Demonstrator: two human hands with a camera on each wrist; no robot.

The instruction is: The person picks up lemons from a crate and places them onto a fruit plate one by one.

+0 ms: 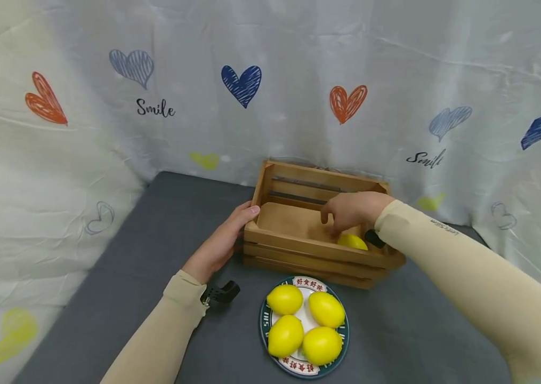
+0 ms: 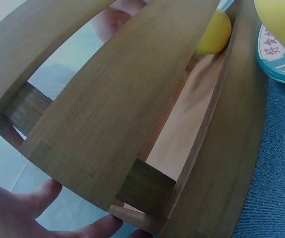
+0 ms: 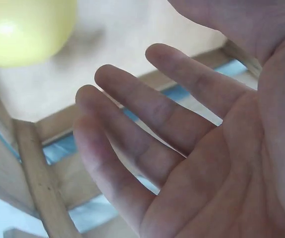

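Note:
A wooden slatted crate (image 1: 294, 240) stands near the back of the dark table. My left hand (image 1: 222, 234) rests against its left end, thumb at the top edge; in the left wrist view, fingertips (image 2: 107, 225) meet the end slats. Inside the crate my right hand (image 1: 356, 208) hangs palm down, fingers loosely bent and nothing between them. A yellow lemon (image 1: 353, 241) lies on the crate floor below that hand by the front wall. In the right wrist view the lemon (image 3: 23, 29) shows apart from the spread fingers (image 3: 147, 109).
Several lemons (image 1: 325, 309) sit on a round plate (image 1: 265, 320) with a dark green patterned rim, just in front of the crate. A pale curtain (image 1: 294, 53) printed with hearts hangs close behind the crate. Black straps (image 1: 224, 292) circle both wrists.

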